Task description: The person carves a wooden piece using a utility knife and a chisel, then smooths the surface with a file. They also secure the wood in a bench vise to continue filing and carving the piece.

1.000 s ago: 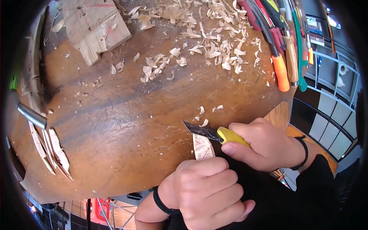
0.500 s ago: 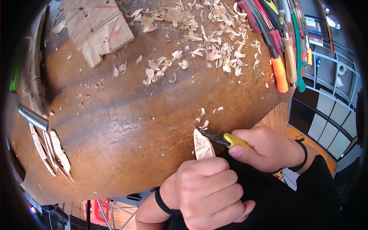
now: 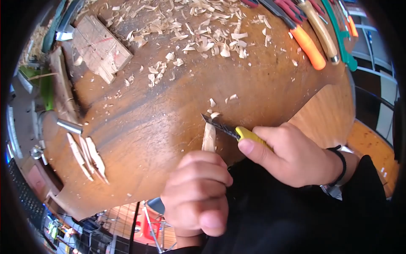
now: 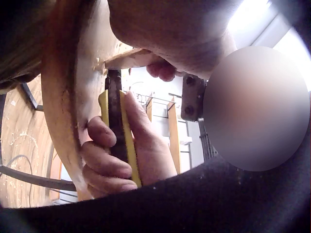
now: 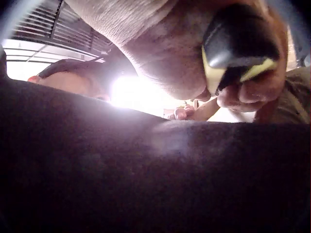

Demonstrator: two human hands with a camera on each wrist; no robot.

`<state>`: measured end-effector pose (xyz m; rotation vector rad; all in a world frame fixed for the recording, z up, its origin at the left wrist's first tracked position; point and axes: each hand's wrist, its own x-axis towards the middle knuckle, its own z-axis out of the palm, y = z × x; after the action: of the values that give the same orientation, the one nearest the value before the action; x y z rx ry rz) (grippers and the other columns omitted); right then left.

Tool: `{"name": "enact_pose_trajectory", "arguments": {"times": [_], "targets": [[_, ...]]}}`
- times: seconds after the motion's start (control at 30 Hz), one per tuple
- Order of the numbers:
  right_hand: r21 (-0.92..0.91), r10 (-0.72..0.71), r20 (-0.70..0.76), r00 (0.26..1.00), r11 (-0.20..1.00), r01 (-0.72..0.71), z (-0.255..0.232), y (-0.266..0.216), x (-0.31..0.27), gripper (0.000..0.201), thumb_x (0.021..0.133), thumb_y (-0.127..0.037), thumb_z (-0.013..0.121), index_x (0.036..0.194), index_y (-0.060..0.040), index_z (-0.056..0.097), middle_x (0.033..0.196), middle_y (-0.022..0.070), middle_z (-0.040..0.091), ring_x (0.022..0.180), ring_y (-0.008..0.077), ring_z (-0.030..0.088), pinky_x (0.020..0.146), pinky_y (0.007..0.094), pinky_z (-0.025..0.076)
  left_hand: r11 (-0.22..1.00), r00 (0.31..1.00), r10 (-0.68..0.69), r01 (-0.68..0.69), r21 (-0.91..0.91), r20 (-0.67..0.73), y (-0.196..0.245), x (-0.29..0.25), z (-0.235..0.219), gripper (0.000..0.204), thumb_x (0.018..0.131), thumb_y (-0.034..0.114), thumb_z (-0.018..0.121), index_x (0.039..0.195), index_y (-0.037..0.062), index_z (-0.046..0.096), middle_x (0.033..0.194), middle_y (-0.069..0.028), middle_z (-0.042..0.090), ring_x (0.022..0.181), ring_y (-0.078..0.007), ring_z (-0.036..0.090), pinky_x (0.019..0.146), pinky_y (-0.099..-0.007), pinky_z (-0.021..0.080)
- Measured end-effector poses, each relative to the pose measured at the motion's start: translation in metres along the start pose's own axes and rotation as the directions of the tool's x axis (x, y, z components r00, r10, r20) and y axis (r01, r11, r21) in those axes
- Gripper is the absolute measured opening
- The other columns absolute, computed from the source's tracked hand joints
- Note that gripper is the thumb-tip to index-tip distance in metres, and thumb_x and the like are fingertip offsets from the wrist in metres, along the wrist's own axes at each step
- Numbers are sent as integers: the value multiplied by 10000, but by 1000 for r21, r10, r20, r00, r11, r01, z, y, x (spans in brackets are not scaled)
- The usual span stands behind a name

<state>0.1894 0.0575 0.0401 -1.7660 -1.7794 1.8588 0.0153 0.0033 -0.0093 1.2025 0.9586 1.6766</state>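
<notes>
My right hand grips a yellow and black utility knife, thumb along its handle. The dark blade points left and lies over the tip of a small pale strip of wood. Curled around the lower part of that strip, my left hand holds it upright near the table's front edge. From below, the left wrist view shows the knife in the right fingers, its blade up against the wood strip. The right wrist view catches the knife's black butt end.
Wood shavings spread over the back of the brown table. A marked wooden board and thin wood slivers lie at left. Tools, among them an orange-handled one, line the far right edge.
The head view has shifted, showing more of the left side. The left hand has turned so its thumb shows more, and the wood strip appears narrower. The knife blade has moved across the strip's tip.
</notes>
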Motion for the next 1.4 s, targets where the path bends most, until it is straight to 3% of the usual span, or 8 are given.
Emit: {"name": "enact_pose_trajectory", "arguments": {"times": [0.13,0.33,0.6,0.93,1.03,1.1,1.2,1.4], "targets": [[67,-35,29,999,997,33,2,10,0,632,1044,-454,499,652,38,554,575,259,552,602,443,609,578,483,467,969,994,5,22,247,-108,-5,-8,-2,444,1092,405,231,772,131,368,733,-49,476,900,-236,549,915,-470,422],[61,-45,96,994,997,39,-7,11,0,654,1045,-467,491,656,56,544,579,270,540,585,444,590,583,485,459,989,855,-116,148,23,-506,1,-3,0,538,1098,477,286,739,108,446,885,-116,635,1039,-292,617,1069,-495,438],[352,93,430,898,899,-261,-23,15,2,567,1023,-506,537,763,-3,571,538,50,528,522,124,577,518,296,448,789,816,-402,80,-609,-415,10,3,-20,526,1083,395,424,674,74,506,927,-148,695,1107,-310,646,1135,-506,432],[662,-229,175,958,747,58,-13,21,18,247,960,-233,665,991,8,621,711,-20,565,576,44,538,536,232,444,510,815,-512,34,-859,-272,7,6,-4,403,1069,228,489,727,20,444,981,-185,636,1216,-341,588,1208,-540,344],[701,-292,165,942,707,97,-12,18,29,252,957,-222,679,1034,11,622,713,-20,563,581,42,540,537,227,444,633,723,-555,46,-773,-412,8,8,9,471,1072,371,464,713,68,497,936,-154,687,1199,-324,616,1165,-522,399],[718,-307,176,935,690,91,-11,19,33,259,950,-207,695,1062,14,619,733,-20,570,592,39,539,539,224,447,651,788,-508,86,-754,-349,7,1,11,507,1076,427,418,825,24,596,1079,-178,695,1226,-329,606,1166,-518,397],[776,-346,78,935,609,161,-10,21,39,257,931,-184,719,1070,10,625,766,-23,583,643,40,553,558,224,460,790,797,-482,217,-573,-364,10,-14,21,662,1079,508,315,1231,-69,601,1292,-243,623,1228,-357,609,1090,-490,477],[764,-365,30,930,609,215,-12,26,49,344,903,-114,750,1176,29,597,905,45,657,644,62,578,577,216,474,775,760,-632,621,-116,-153,21,-28,21,484,1091,311,408,1301,-99,557,1207,-256,653,1065,-311,684,917,-403,574]]}}
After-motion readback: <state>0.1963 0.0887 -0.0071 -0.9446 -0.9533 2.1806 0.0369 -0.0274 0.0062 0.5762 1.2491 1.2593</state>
